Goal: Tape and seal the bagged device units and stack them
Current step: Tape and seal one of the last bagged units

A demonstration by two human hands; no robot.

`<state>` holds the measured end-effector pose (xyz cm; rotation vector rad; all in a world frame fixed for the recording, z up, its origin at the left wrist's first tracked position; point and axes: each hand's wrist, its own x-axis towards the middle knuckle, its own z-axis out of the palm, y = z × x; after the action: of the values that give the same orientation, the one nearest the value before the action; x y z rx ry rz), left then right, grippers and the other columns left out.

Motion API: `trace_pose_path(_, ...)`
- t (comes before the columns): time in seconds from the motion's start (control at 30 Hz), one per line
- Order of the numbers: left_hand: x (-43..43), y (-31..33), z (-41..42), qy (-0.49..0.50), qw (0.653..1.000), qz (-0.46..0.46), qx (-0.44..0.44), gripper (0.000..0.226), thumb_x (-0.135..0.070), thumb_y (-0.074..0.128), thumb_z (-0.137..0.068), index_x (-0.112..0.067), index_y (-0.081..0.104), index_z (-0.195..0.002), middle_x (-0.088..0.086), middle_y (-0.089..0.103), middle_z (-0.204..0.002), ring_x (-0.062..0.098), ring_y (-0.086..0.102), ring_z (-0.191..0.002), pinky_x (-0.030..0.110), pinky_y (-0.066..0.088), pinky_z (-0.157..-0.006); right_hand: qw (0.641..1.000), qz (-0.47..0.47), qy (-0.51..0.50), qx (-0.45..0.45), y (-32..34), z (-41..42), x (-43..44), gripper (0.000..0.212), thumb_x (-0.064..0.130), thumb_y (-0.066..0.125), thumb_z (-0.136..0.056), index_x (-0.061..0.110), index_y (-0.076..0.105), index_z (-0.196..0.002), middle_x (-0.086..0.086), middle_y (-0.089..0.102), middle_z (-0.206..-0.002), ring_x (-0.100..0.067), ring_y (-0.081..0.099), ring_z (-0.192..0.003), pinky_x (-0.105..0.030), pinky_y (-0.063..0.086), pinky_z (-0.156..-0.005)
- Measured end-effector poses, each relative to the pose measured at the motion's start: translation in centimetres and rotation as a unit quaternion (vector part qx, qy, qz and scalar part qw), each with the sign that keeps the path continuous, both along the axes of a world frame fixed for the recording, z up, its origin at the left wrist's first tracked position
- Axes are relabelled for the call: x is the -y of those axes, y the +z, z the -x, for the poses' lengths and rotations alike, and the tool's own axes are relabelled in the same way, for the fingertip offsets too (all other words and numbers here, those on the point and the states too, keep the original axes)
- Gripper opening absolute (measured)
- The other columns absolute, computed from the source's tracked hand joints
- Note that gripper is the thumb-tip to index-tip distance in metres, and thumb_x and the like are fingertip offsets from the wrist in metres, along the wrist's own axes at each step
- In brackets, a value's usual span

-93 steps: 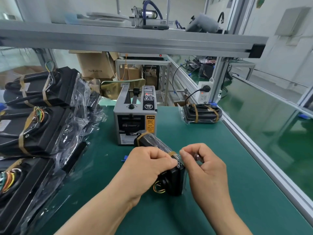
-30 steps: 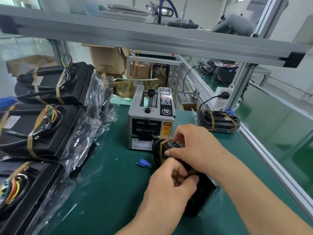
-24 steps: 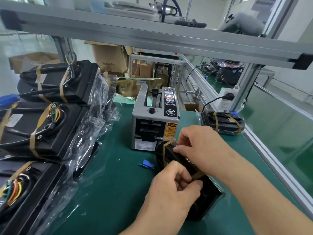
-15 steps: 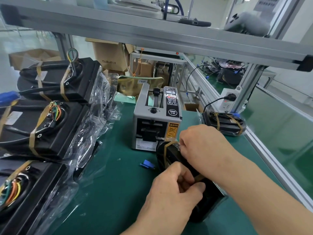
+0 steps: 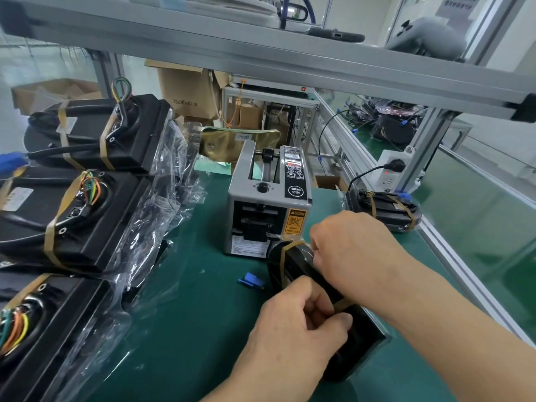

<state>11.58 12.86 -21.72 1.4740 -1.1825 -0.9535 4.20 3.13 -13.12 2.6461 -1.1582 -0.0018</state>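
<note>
A black bagged device unit (image 5: 293, 264) lies on the green mat in front of the grey tape dispenser (image 5: 268, 204), with tan tape strips wrapped around it. My left hand (image 5: 293, 329) grips the unit's near end, fingers curled at a tape strip. My right hand (image 5: 352, 250) lies over the far end, fingers curled down on the bag beside the dispenser's mouth. Three taped bagged units (image 5: 95, 134) are lined up along the left side. Another taped unit (image 5: 383, 208) rests at the back right.
A small blue connector (image 5: 251, 280) lies on the mat left of the held unit. An aluminium shelf beam (image 5: 261, 53) crosses overhead. A frame rail (image 5: 470, 274) borders the mat on the right. Cardboard boxes (image 5: 188, 91) stand behind.
Over the last second both hands stayed on the unit, my right shifting slightly along its far end. Three seconds ago they pinched the bag with the unit held upright nearer me.
</note>
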Motion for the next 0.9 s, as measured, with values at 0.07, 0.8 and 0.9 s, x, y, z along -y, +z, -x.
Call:
trace_pose_path(0.07,0.3,0.1,-0.5,0.003,1.000,0.020,-0.009,0.034,-0.062,0.062,-0.059,-0.037,0.060,-0.082,-0.016,0.056,-0.060,-0.001,0.044,-0.051,0.017,0.040,-0.055,1.000,-0.018,-0.007,0.011,-0.1,0.3,0.3,0.011,0.023,0.057,-0.087,0.018,0.066,-0.090,-0.004,0.068,-0.092,-0.030,0.065,-0.091,-0.032,0.049,-0.068)
trace_pose_path(0.8,2.9,1.2,-4.9,0.068,0.976,0.125,0.166,0.032,-0.007,0.069,-0.088,-0.034,0.069,-0.106,-0.021,0.057,-0.095,0.000,0.060,-0.085,0.003,0.041,-0.070,0.998,-0.054,0.005,-0.028,0.6,1.2,-2.9,0.023,0.024,0.049,-0.098,0.023,0.037,-0.078,-0.001,0.058,-0.092,-0.025,0.059,-0.085,-0.030,0.037,-0.065)
trace_pose_path(0.9,2.7,1.3,-4.9,0.066,0.973,0.132,0.178,0.031,-0.007,0.069,-0.088,-0.032,0.069,-0.107,-0.020,0.057,-0.096,0.000,0.060,-0.086,0.003,0.040,-0.072,0.998,-0.044,-0.001,-0.047,0.8,0.9,-3.5,0.031,0.028,0.051,-0.095,0.021,0.034,-0.070,0.002,0.042,-0.074,-0.025,0.045,-0.071,-0.029,0.031,-0.053)
